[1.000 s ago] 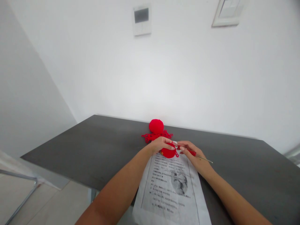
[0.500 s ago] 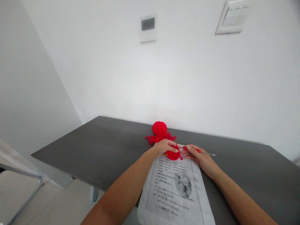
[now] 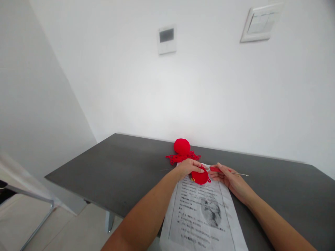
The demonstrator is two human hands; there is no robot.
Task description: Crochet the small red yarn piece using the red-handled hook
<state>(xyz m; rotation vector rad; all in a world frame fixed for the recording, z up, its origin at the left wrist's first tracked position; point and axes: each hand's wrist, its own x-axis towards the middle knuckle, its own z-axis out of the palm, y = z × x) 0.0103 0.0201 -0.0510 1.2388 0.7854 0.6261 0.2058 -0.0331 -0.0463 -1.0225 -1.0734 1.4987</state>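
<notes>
My left hand (image 3: 190, 166) rests on a small red crocheted piece (image 3: 200, 177), fingers curled over its top and pinching it. My right hand (image 3: 228, 178) grips a crochet hook (image 3: 230, 172) with a red handle; its thin metal shaft sticks out to the right over the table. Both hands lie at the top edge of a printed paper sheet (image 3: 204, 212) with text and a grey picture. Just behind my left hand sits a red yarn ball (image 3: 181, 146) with loose red yarn loops (image 3: 183, 157) spread at its base.
The dark grey table (image 3: 125, 164) stands against a white wall. A small wall panel (image 3: 166, 38) and a switch plate (image 3: 260, 22) hang above. A metal chair frame (image 3: 28, 205) shows at the lower left over a pale tiled floor.
The view has drifted left and slightly up, so everything sits lower and further right. My hands stay on the red piece and hook, with the hook shaft now pointing more level to the right.
</notes>
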